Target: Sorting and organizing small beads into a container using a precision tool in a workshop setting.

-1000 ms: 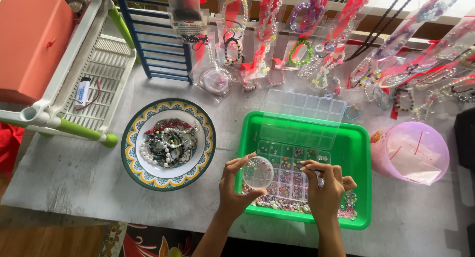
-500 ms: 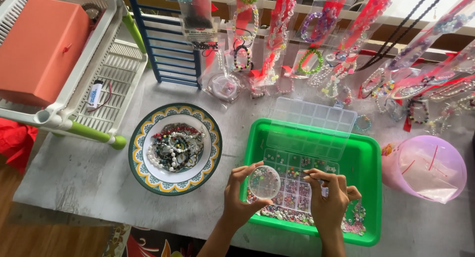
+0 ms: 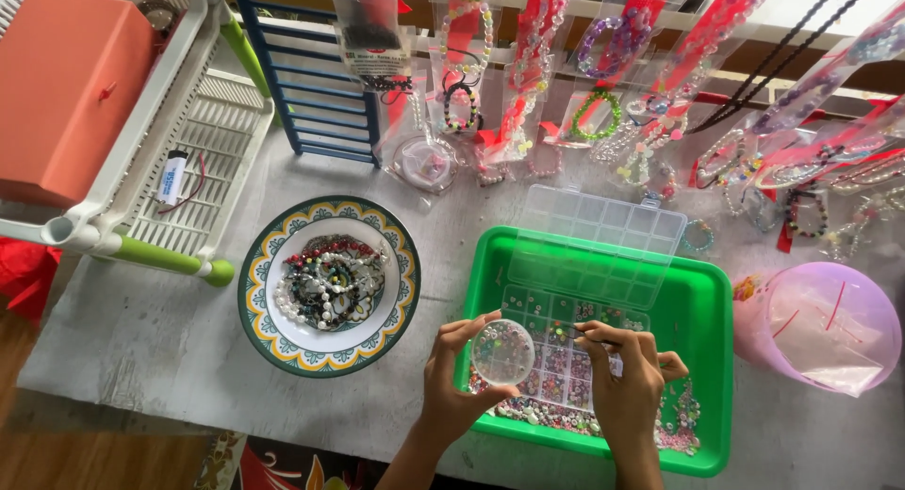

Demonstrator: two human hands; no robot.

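Observation:
My left hand [image 3: 452, 382] holds a small round clear dish [image 3: 502, 351] with a few beads in it, over the near left corner of a green tray [image 3: 702, 292]. My right hand [image 3: 627, 377] is pinched on a thin tool or wire, too small to identify, above a clear compartment bead box [image 3: 566, 344] that lies open in the tray, its lid [image 3: 599, 235] tilted back. Loose coloured beads [image 3: 679, 424] lie along the tray's front edge.
A patterned bowl [image 3: 255, 311] with bead bracelets sits left of the tray. A pink tub [image 3: 820, 325] with plastic bags stands at the right. Packaged bracelets [image 3: 603, 84] hang along the back. A white and green rack [image 3: 189, 141] with an orange box [image 3: 66, 84] stands at the left.
The view shifted slightly. My left hand moved the round dish a little right and down, and my right hand stayed pinched over the bead box.

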